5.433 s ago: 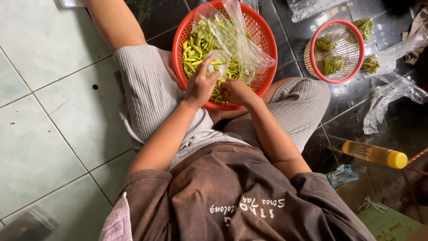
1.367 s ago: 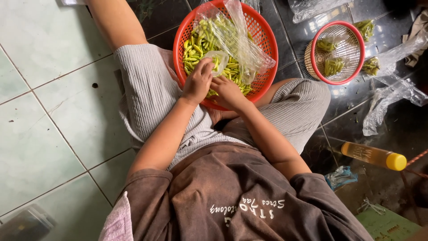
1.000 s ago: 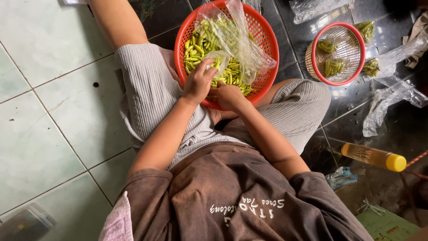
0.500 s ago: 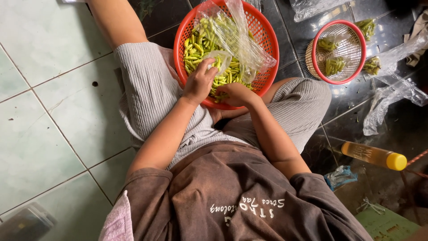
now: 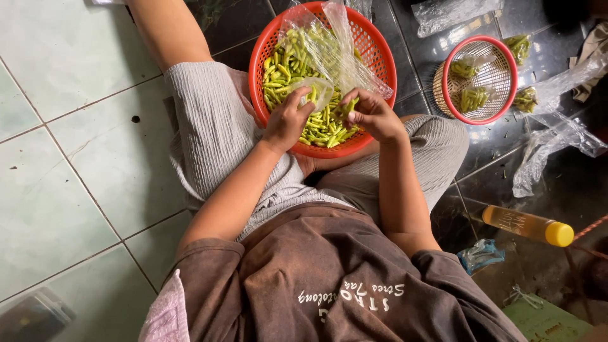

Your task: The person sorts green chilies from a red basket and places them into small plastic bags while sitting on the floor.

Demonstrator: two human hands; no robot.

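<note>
So the hands have split apart a bit compared to half a second back, when they were bunched together over the near rim of the big red basket (image 5: 266, 57). Now the left hand (image 5: 286, 120) is curled around the mouth of a small clear bag (image 5: 315, 92), holding it open-ish over the pile, and the right hand (image 5: 373, 114) is closed on a few green chillies (image 5: 285, 63) (looks like a pinch of them heading bagward). Basket sits on the floor between the knees.

Packaging-wise: a bigger clear plastic sheet (image 5: 345, 44) drapes over the basket's far side, a smaller red basket (image 5: 484, 117) far right holds filled little bags, loose clear bags (image 5: 548, 142) lie right of it, and a yellow-capped bottle (image 5: 529, 226) lies near right.
</note>
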